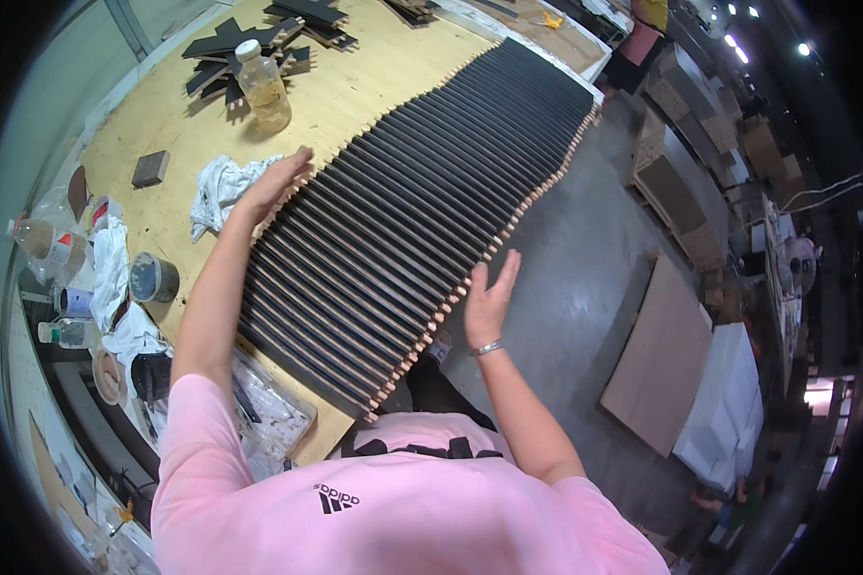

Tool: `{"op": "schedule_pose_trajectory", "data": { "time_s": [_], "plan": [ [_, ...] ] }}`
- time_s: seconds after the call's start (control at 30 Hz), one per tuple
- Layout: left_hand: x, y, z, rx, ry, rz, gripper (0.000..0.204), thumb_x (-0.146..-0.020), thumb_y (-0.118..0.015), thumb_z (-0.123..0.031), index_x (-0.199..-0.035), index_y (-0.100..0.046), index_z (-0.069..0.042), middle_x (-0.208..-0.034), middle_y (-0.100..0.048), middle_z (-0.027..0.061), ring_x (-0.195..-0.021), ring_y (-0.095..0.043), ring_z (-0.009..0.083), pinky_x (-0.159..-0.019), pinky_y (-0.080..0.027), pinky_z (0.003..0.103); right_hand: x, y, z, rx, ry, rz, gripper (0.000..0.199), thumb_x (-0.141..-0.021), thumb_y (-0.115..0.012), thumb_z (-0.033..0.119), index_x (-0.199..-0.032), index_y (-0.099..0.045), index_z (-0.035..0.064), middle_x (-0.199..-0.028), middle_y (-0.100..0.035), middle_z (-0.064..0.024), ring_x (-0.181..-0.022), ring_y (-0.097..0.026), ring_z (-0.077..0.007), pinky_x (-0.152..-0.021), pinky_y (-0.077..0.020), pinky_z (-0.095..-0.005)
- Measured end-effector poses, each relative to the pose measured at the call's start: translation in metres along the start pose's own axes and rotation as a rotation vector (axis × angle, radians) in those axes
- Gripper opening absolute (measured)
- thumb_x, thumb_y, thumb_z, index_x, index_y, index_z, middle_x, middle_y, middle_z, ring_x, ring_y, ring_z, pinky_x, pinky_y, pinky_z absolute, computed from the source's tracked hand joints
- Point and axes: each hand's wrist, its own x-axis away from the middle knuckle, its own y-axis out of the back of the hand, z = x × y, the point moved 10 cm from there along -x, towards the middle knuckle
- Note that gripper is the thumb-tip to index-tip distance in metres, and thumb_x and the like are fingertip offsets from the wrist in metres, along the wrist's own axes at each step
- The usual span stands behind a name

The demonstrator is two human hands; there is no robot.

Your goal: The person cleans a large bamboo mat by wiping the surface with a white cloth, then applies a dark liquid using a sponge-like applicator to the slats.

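As the black slat row (393, 206) runs toward upper right, left hand (270, 189) and right hand (488, 309) flank it. Both outstretched, neither grasping.

Lamps (804, 49) glare; rim dark, warped.

One head-worn fisheye looks down and forward; worktable (379, 72) near, floor (571, 297) farther below at right.

My left forearm (214, 299) and right forearm (523, 407) reach forward, well apart. My left grip (273, 187), fingers outstretched, lies farther ahead than my right grip (489, 309), whose thumb (479, 277) stands apart from its extended fingers; both are uncurled.
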Motion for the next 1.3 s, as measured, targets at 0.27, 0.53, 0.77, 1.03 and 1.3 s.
{"op": "schedule_pose_trajectory", "data": {
  "time_s": [0.27,0.53,0.77,1.03,1.3],
  "plan": [
    [-0.068,-0.040,-0.018,-0.008,0.045,0.056,0.096,-0.095,-0.031,-0.076,-0.154,-0.028,-0.001,-0.162,-0.027,0.0142,-0.149,-0.026,0.0250,-0.122,-0.017,0.042,-0.068,-0.029,-0.026,-0.123,-0.140,0.011,0.074,-0.103,-0.049,0.034,-0.155,-0.011,-0.0039,-0.161,-0.010,-0.0290,-0.152,-0.010,-0.0377,-0.123,-0.0147,-0.0414],
    [-0.074,-0.047,-0.019,-0.036,0.026,0.032,0.090,-0.097,-0.032,-0.072,-0.151,-0.034,0.000,-0.158,-0.035,0.0140,-0.148,-0.028,0.0240,-0.122,-0.018,0.036,-0.065,-0.037,-0.022,-0.096,-0.112,0.017,0.069,-0.104,-0.043,0.024,-0.155,-0.007,-0.0057,-0.162,-0.010,-0.0268,-0.152,-0.011,-0.0361,-0.123,-0.0121,-0.0402],
    [-0.077,-0.046,-0.025,0.063,-0.177,-0.027,0.070,-0.098,-0.054,-0.054,-0.139,-0.053,0.003,-0.139,-0.058,0.0150,-0.130,-0.052,0.0241,-0.111,-0.035,0.031,-0.064,-0.036,-0.021,-0.070,-0.097,-0.003,0.068,-0.105,-0.042,0.024,-0.155,-0.007,-0.0053,-0.162,-0.012,-0.0263,-0.151,-0.013,-0.0357,-0.123,-0.0135,-0.0397],
    [-0.066,-0.057,-0.040,-0.374,-0.114,0.024,0.063,-0.101,-0.049,-0.050,-0.143,-0.049,-0.003,-0.136,-0.060,0.0157,-0.127,-0.055,0.0259,-0.108,-0.040,0.033,-0.069,-0.032,-0.019,-0.085,-0.063,0.004,0.069,-0.103,-0.044,0.025,-0.153,-0.011,-0.0096,-0.159,-0.014,-0.0310,-0.149,-0.015,-0.0409,-0.123,-0.0137,-0.0441],
    [0.078,0.006,-0.076,-0.291,-0.325,-0.247,0.062,-0.104,-0.046,-0.045,-0.149,-0.041,-0.002,-0.151,-0.045,0.0192,-0.141,-0.042,0.0268,-0.115,-0.031,0.032,0.000,-0.010,0.066,0.053,0.256,0.106,0.067,-0.096,-0.056,0.021,-0.152,-0.027,-0.0021,-0.158,-0.018,-0.0299,-0.146,-0.023,-0.0440,-0.117,-0.0207,-0.0498]
  ]
}}
